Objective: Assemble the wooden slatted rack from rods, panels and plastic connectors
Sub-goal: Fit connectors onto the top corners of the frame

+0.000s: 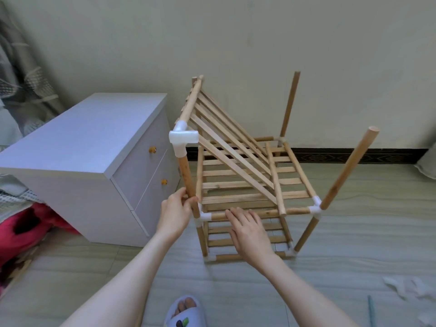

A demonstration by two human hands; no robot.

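Beige wall and wood-look floor (pixel 354 244) framing the half-built slatted rack (pixel 254 185) standing beside a white drawer cabinet (pixel 94 149), left hand (pixel 175 212) gripping the near-left upright rod (pixel 187 182) just above its connector, right hand (pixel 250 232) resting flat, fingers extended, on the front crossbar (pixel 262 213), loose slatted panel (pixel 226 138) leaning tilted inside.

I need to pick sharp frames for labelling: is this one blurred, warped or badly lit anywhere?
Head view: wide-angle bending curves the floor and skirting board; the curtain at the left edge is smeared; soft even light, no glare; the rack and both hands are sharp enough.
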